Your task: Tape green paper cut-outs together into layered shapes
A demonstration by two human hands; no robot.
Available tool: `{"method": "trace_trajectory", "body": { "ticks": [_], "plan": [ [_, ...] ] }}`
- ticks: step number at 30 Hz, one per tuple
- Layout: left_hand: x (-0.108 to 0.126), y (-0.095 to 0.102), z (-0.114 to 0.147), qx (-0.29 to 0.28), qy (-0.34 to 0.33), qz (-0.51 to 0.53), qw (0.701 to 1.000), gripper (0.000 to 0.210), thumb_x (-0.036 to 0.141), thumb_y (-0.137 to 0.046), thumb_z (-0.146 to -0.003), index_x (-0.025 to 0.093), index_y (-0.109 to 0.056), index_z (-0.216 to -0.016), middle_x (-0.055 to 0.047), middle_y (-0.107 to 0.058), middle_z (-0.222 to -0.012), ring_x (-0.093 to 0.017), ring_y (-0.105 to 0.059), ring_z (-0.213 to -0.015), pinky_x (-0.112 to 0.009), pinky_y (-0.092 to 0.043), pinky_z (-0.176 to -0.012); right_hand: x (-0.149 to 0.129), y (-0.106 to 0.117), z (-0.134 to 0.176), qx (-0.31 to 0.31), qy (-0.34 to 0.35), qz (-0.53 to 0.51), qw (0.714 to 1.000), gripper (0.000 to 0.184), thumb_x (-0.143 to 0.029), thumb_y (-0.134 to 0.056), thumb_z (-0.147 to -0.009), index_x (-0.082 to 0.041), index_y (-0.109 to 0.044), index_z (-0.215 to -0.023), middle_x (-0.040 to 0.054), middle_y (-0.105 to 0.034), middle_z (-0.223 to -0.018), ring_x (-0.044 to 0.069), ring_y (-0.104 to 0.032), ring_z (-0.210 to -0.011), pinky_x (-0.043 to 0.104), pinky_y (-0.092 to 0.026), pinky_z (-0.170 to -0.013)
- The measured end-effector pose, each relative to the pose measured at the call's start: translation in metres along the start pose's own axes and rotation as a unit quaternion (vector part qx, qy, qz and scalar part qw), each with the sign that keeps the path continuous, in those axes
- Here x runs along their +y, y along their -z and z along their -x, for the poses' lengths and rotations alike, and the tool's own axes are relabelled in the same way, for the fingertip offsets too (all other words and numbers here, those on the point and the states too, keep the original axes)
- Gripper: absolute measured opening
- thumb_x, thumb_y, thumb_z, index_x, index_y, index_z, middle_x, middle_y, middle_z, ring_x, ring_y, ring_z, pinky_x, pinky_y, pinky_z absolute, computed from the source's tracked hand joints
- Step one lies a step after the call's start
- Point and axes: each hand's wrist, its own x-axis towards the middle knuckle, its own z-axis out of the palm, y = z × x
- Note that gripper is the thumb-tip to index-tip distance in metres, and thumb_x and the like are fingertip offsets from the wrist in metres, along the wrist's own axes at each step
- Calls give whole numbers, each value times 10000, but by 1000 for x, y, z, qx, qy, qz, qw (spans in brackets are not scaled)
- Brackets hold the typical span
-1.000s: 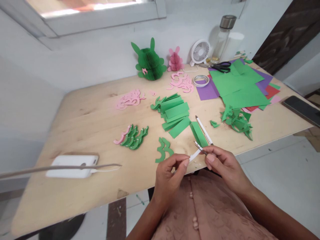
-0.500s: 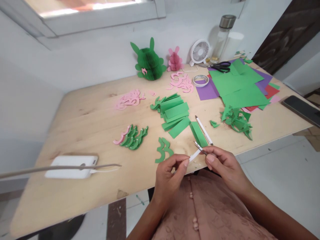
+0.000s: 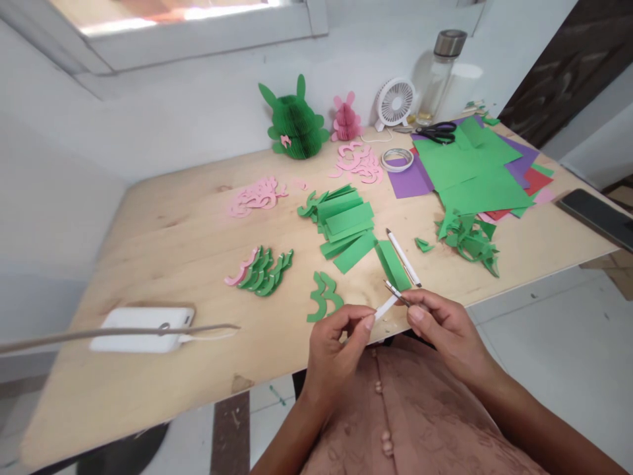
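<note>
In the lower centre, the left hand [image 3: 339,340] pinches a narrow white papery strip [image 3: 386,307] while the right hand [image 3: 445,330] grips a slim silvery metal tool [image 3: 397,292] at it, seemingly mid-cut, which calls for steady tension.

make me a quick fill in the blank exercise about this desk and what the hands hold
1. The right hand holds a slim tool, while the left hand pinches a narrow strip coloured ____.
2. Of the two eared paper figures, the larger one is ____.
3. The tape roll overlaps a paper sheet coloured ____.
4. Between the smaller paper figure and the clear bottle stands a small white ____.

Missing words: white; green; purple; fan.
</note>
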Motion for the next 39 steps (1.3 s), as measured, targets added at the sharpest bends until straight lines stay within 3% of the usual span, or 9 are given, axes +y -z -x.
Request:
{"method": "trace_trajectory", "body": {
  "ticks": [12, 26, 32, 39],
  "plan": [
    [-3, 0, 2, -16, -5, 6, 1000, 156, 269, -581, -820, 168, -688, -765, 7, -605, -632, -108, -486, -585, -215, -379, -563, 0, 0, 3, 7, 27, 36, 999, 291, -424, -591, -839, -187, -687, -976, 14, -649, -769, 119, -556, -615, 225, -465, -557],
    [-4, -2, 3, -18, -19, 6, 1000, 137, 244, -583, -827, 177, -687, -768, 24, -599, -623, -93, -481, -577, -197, -375, -558, 3, 3, 4, 16, 74, 88, 993, 226, -380, -567, -862, -219, -686, -968, 3, -660, -803, 128, -579, -661, 217, -473, -588],
    [-4, -2, 2, -14, -10, 8, 1000, 133, 237, -587, -822, 172, -684, -759, 27, -594, -619, -88, -475, -572, -194, -368, -550, 5, 6, 3, 77, 79, 102, 989, 238, -388, -594, -837, -199, -674, -959, 12, -683, -821, 142, -602, -710, 231, -480, -637],
    [-3, -3, 1, -2, -12, 6, 1000, 127, 235, -588, -816, 166, -676, -754, 39, -546, -579, -81, -453, -548, -189, -360, -534, 5, 13, 0, 96, 83, 123, 984, 261, -376, -620, -806, -187, -665, -980, 24, -696, -847, 158, -614, -751, 246, -485, -662]
  ]
}}
